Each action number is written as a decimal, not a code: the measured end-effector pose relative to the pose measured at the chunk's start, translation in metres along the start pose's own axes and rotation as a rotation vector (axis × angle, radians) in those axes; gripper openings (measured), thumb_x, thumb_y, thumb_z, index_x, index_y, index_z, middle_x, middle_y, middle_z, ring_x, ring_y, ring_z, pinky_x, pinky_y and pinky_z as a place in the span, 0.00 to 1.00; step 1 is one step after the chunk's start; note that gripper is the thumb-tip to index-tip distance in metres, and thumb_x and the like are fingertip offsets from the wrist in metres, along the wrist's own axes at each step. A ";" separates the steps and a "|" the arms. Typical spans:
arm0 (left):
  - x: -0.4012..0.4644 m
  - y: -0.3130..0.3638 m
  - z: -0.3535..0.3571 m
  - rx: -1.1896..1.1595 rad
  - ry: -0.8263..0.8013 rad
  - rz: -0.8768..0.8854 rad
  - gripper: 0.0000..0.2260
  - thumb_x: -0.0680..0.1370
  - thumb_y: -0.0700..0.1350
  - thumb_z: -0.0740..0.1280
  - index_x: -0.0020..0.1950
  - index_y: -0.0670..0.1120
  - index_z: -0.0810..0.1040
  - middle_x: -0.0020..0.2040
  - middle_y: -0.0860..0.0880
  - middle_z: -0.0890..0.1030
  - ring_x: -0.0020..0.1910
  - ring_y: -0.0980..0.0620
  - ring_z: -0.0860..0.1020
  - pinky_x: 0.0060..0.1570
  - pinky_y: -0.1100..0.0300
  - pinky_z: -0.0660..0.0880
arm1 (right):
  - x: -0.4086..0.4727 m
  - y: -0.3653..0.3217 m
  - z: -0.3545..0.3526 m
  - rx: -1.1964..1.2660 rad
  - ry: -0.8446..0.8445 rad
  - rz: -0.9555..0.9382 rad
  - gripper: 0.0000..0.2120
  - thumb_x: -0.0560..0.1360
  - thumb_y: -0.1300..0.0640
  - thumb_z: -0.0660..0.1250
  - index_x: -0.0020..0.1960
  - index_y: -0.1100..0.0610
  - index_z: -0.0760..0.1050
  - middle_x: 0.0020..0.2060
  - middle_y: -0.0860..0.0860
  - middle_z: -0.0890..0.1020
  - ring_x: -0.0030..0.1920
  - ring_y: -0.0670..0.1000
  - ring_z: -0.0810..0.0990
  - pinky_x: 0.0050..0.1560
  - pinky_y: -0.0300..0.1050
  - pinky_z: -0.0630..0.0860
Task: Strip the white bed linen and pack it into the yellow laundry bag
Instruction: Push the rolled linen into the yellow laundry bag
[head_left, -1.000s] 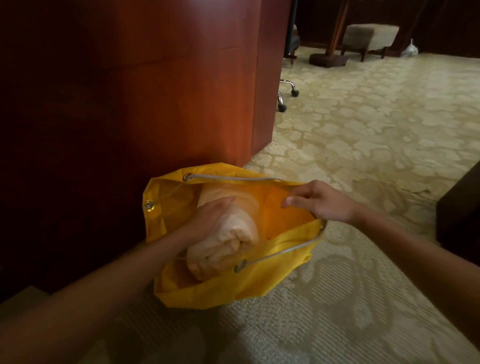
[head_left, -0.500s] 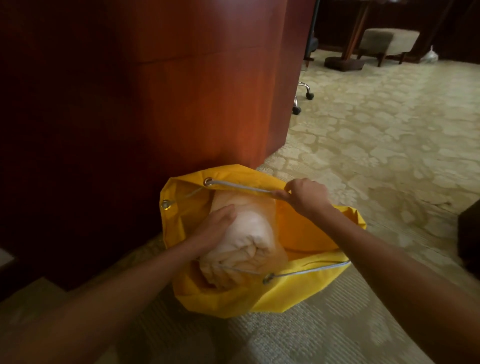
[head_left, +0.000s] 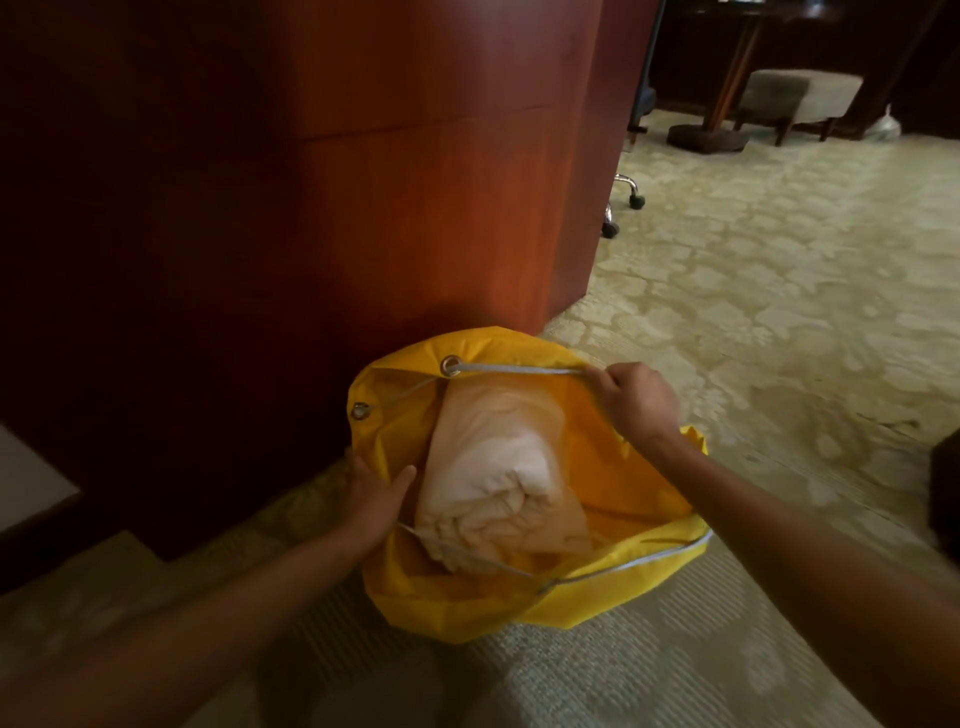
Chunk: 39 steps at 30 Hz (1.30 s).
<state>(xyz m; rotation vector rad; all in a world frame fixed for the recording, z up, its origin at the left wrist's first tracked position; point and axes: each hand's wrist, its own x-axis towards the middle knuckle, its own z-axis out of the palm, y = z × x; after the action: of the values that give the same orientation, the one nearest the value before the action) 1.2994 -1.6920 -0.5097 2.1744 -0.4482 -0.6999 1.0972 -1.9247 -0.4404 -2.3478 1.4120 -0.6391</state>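
Nothing to read here, honestly. No label, logo, number or sign shows on anything in front of me.

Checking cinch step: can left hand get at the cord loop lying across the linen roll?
Probably yes. The left hand holds the bag rim right beside the near cord, which lies exposed over the linen roll; nothing covers it.
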 end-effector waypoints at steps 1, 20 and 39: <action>0.001 -0.005 0.001 -0.088 -0.045 -0.055 0.42 0.79 0.56 0.68 0.82 0.46 0.45 0.80 0.41 0.57 0.77 0.37 0.60 0.73 0.42 0.62 | -0.002 0.003 0.000 -0.002 -0.007 -0.009 0.25 0.81 0.41 0.60 0.32 0.55 0.70 0.27 0.51 0.73 0.28 0.51 0.71 0.28 0.43 0.61; -0.029 0.039 -0.013 -0.210 0.109 0.244 0.13 0.83 0.48 0.63 0.55 0.38 0.76 0.43 0.46 0.76 0.41 0.49 0.74 0.37 0.57 0.69 | -0.032 0.063 -0.036 -0.302 -0.335 -0.032 0.28 0.74 0.31 0.59 0.43 0.56 0.79 0.36 0.51 0.81 0.40 0.54 0.81 0.35 0.45 0.70; -0.056 0.226 -0.090 -0.345 0.189 0.633 0.15 0.83 0.48 0.60 0.50 0.38 0.80 0.45 0.37 0.82 0.40 0.46 0.77 0.47 0.42 0.78 | 0.028 -0.071 -0.154 0.791 0.205 0.075 0.20 0.82 0.45 0.62 0.40 0.59 0.75 0.31 0.58 0.75 0.33 0.51 0.73 0.34 0.45 0.70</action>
<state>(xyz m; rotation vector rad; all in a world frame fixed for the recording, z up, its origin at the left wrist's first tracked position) 1.2917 -1.7520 -0.2674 1.6198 -0.7990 -0.1969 1.0796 -1.9241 -0.2690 -1.6298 1.0361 -1.1805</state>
